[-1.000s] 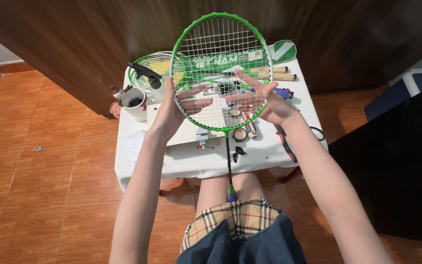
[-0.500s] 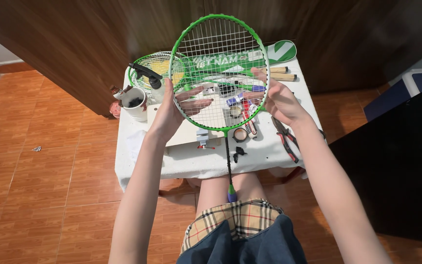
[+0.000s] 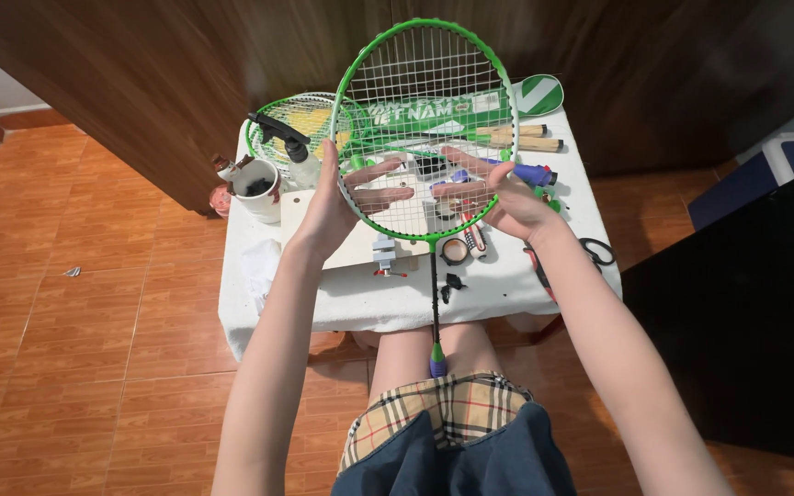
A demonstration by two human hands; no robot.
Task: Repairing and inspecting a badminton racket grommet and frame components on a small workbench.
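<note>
Nearest to us lie a checked cloth and dark denim (image 3: 457,441) across our lap, and from there the thin black shaft (image 3: 434,294) of a green badminton racket (image 3: 427,129) rises toward the bench, its lower end hidden at our knees. We hold the racket head up over the near half of the bench (image 3: 360,298), the strung face tilted toward us. Our left hand (image 3: 337,202) wraps the left side of the green frame, thumb on our side of the rim and fingers spread behind the strings, so its grip is closed on the racket. Our right hand (image 3: 498,193) closes on the lower right of the frame in the same way, its fingers showing through the strings. Under the racket, on the white cloth of the bench, we see a pale board (image 3: 310,220), a small metal clamp (image 3: 384,255), a roll of tape (image 3: 455,250) and black scissors (image 3: 596,250) at the right edge. Farther back stand a white mug (image 3: 259,190) with tools in it and a spray bottle (image 3: 298,158) with a black trigger. Behind those lies a second green racket (image 3: 300,124), with wooden handles (image 3: 530,138) just beside it on the right, all against a dark wooden wall (image 3: 186,73).
</note>
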